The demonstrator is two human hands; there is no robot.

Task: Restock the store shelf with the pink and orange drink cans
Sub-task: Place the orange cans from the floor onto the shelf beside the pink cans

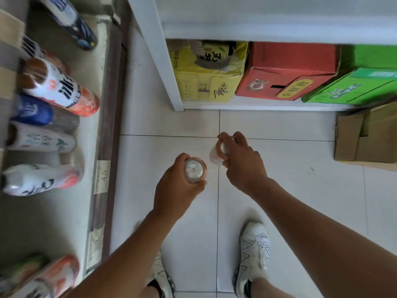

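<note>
Two drink cans in hand, one each, held over the tiled floor in front of the person and apart from the store shelf at left.

- Left can: upright, round silver lid with pull tab facing up, copper-pink rim. Left hand has fingers and thumb curled round the body just under the rim.
- Right can: tilted, smooth pale pink-white side, same copper rim. Right hand grips it from above, fingers clamped about the top end.
- The two cans are near each other, not touching.

The store shelf carries a row of printed cans in white, orange and blue; they are blurred, so the count is uncertain. A price tag on its edge reads 45.

Three cardboard cartons sit under a white rack: yellow carton, torn open on top; red carton; green carton. One plain brown box stands on the floor at right. Two white sneakers are below.
</note>
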